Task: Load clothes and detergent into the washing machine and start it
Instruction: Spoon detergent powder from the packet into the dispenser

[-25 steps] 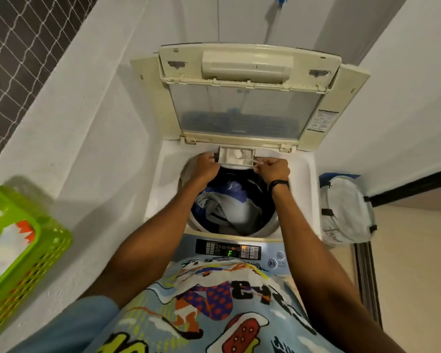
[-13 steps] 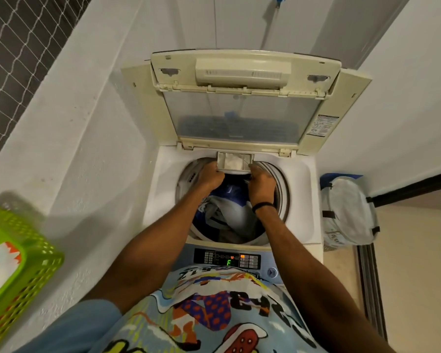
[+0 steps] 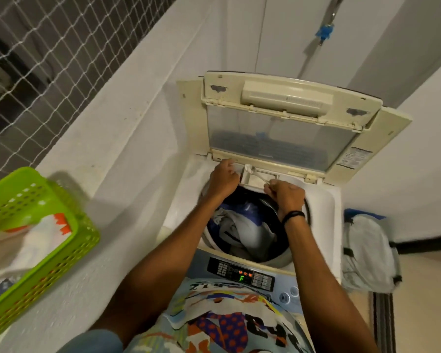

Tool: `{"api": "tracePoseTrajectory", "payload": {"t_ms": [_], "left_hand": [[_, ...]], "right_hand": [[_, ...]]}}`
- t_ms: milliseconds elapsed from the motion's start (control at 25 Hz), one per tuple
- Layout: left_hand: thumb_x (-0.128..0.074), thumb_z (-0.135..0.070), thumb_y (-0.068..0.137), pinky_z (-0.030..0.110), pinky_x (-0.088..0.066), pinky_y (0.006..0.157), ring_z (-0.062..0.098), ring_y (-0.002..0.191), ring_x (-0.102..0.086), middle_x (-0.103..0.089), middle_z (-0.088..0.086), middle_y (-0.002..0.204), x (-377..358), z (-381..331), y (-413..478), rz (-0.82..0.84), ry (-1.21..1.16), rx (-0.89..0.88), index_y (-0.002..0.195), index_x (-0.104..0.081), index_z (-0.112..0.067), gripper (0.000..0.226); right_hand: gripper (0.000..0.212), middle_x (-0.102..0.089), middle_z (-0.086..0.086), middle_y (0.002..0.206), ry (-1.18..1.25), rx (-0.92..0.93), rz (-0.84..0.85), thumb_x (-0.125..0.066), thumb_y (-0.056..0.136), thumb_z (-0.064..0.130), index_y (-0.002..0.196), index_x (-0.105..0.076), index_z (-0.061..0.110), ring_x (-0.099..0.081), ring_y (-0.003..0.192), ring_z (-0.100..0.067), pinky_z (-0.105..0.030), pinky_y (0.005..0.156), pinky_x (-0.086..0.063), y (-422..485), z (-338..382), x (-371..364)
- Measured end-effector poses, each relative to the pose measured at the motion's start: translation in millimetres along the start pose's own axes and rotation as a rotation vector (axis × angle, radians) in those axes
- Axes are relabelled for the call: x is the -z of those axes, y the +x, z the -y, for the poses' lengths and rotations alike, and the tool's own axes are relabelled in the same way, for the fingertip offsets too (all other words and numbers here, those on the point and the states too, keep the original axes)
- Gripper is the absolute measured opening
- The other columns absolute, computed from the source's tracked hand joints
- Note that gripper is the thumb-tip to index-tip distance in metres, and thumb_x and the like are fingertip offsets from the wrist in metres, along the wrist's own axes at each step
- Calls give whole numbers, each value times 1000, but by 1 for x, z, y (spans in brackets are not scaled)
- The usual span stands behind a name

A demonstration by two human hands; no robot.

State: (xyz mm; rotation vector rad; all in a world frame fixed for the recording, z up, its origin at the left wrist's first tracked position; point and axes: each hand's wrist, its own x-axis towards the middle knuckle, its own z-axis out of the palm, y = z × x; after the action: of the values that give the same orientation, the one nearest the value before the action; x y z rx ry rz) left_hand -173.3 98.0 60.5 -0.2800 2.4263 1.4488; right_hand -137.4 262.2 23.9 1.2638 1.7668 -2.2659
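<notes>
The top-loading washing machine [image 3: 326, 200] stood against the wall, white and yellowed cream, with its lid [image 3: 278, 128] folded up and back so the clear window panel faced the person. Left of it, on a white ledge, sat a lime-green plastic basket [image 3: 15, 202] with white and orange cloth inside, and on the floor to the right a pale grey bag [image 3: 367, 250] leaned near the machine's side. Clothes [image 3: 247, 230], blue, white and grey, lay bunched in the dark drum, well below its rim. The control panel [image 3: 241, 273] along the near edge showed a green "F" with small red lights above it. At the far edge of the opening, just under the lid's hinge, the small white detergent drawer [image 3: 255, 178] stood pulled out. The left hand [image 3: 223, 178] was curled round the drawer's left end, gripping it, knuckles up. The right hand [image 3: 288, 193], a black band [image 3: 293, 215] on its wrist, was clenched with fingertips pinching the thin handle of a white spoon [image 3: 256, 173]; the spoon slanted away to the left, its bowl over the drawer's back left corner.
</notes>
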Motion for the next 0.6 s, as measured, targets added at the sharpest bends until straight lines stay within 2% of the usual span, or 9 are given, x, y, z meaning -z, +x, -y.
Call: {"api": "tracePoseTrajectory", "payload": {"t_ms": [200, 440, 520, 600], "left_hand": [[-61, -10, 91, 20, -50, 92, 13, 106, -66, -69, 2, 118, 97, -27, -55, -241, -133, -201, 127, -61, -14, 36], [-62, -9, 91, 25, -56, 80, 6, 79, -68, -73, -2, 94, 218, -23, -168, -695, -209, -431, 113, -67, -9, 22], [-62, -12, 92, 24, -55, 72, 3, 70, -63, -72, -8, 88, 250, -8, -205, -897, -157, -364, 109, -69, -17, 19], [-62, -23, 91, 28, -56, 71, 5, 68, -63, -72, -14, 86, 278, 14, -236, -1071, -76, -240, 105, -70, -29, 18]], "right_hand": [[8, -73, -9, 70, 195, -1, 328, -64, 79, -9, 85, -68, -4, -72, 75, -26, -27, 70, -60, -60, 47, -57], [15, -75, -9, 72, -101, 32, 812, -53, 87, -6, 87, -68, -3, -73, 73, -20, -21, 69, -58, -167, 84, -128], [12, -75, -14, 75, -238, 83, 946, -58, 85, -8, 87, -69, -5, -74, 76, -24, -24, 71, -59, -205, 87, -149], [8, -73, -21, 78, -368, 160, 1074, -63, 82, -9, 86, -71, -7, -74, 78, -29, -30, 74, -61, -237, 84, -171]]}}
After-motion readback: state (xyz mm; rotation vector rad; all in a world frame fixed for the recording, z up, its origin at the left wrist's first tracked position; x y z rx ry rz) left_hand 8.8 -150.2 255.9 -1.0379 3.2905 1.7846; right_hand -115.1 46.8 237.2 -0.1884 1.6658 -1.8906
